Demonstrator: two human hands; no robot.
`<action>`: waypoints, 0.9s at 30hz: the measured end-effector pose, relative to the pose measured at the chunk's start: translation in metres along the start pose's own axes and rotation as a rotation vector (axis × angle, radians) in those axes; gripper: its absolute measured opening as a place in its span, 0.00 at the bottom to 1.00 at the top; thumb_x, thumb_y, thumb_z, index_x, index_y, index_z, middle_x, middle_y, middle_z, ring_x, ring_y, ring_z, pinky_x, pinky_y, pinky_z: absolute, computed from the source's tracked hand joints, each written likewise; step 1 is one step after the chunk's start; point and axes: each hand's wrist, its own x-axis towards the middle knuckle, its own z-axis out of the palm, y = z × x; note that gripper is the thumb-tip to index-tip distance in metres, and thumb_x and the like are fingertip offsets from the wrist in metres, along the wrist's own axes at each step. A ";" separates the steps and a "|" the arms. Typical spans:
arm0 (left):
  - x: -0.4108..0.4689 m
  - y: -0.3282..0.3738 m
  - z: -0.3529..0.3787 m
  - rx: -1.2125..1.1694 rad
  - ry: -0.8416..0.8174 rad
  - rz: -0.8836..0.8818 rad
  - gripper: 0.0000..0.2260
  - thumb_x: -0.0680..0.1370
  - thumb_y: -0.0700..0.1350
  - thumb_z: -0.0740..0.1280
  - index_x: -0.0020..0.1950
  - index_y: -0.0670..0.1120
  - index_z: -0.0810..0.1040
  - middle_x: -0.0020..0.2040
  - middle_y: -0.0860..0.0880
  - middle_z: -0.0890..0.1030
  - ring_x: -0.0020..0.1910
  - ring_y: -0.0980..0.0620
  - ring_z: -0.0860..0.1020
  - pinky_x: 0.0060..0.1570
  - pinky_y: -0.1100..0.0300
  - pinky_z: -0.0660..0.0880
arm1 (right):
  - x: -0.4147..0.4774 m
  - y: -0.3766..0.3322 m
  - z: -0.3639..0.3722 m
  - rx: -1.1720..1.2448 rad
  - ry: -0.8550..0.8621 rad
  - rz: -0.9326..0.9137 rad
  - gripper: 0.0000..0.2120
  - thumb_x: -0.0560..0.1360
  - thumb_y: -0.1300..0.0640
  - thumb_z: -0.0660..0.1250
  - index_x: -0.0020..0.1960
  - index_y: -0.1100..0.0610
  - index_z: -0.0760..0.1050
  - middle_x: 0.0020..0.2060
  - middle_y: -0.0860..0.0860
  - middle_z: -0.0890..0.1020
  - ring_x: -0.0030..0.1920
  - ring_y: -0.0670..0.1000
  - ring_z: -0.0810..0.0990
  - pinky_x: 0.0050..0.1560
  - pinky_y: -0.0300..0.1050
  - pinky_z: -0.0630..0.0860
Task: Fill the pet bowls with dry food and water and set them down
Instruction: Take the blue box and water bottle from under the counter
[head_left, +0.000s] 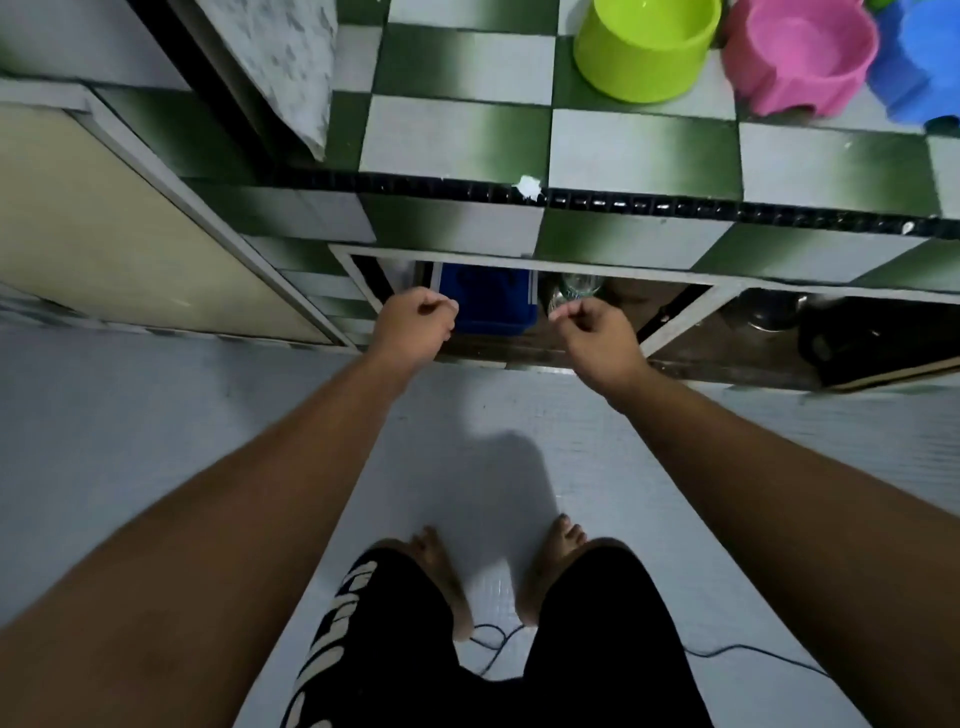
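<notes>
Three empty pet bowls stand in a row on the green-and-white tiled counter at the top right: a lime green bowl, a pink bowl and a blue bowl, the last partly cut off by the frame edge. Below the counter an open compartment holds a blue box and a clear bottle or glass. My left hand is in front of the blue box with curled fingers, holding nothing. My right hand hovers just below the clear vessel, fingers curled, also holding nothing.
A cream cabinet door stands at the left. A patterned cloth hangs over the counter's left end. Dark pots fill the right compartment. A thin black cable lies on the white floor by my bare feet.
</notes>
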 end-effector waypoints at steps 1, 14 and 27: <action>0.007 -0.012 0.006 -0.008 0.005 -0.013 0.06 0.84 0.46 0.64 0.56 0.49 0.80 0.50 0.48 0.83 0.52 0.49 0.82 0.55 0.53 0.79 | 0.006 0.014 0.006 -0.005 -0.006 0.013 0.04 0.79 0.57 0.67 0.49 0.56 0.79 0.46 0.51 0.83 0.46 0.49 0.80 0.51 0.47 0.79; 0.192 -0.146 0.067 0.013 0.080 0.005 0.05 0.80 0.47 0.67 0.50 0.55 0.82 0.48 0.50 0.83 0.48 0.47 0.81 0.54 0.52 0.78 | 0.169 0.163 0.076 0.067 -0.047 0.123 0.08 0.76 0.52 0.70 0.52 0.55 0.80 0.49 0.57 0.84 0.52 0.59 0.83 0.61 0.61 0.77; 0.345 -0.223 0.097 0.183 0.086 0.086 0.28 0.84 0.51 0.63 0.82 0.48 0.59 0.80 0.43 0.65 0.75 0.41 0.68 0.74 0.49 0.67 | 0.330 0.247 0.139 -0.173 0.039 0.035 0.11 0.74 0.46 0.69 0.51 0.51 0.77 0.51 0.54 0.81 0.53 0.57 0.81 0.60 0.56 0.78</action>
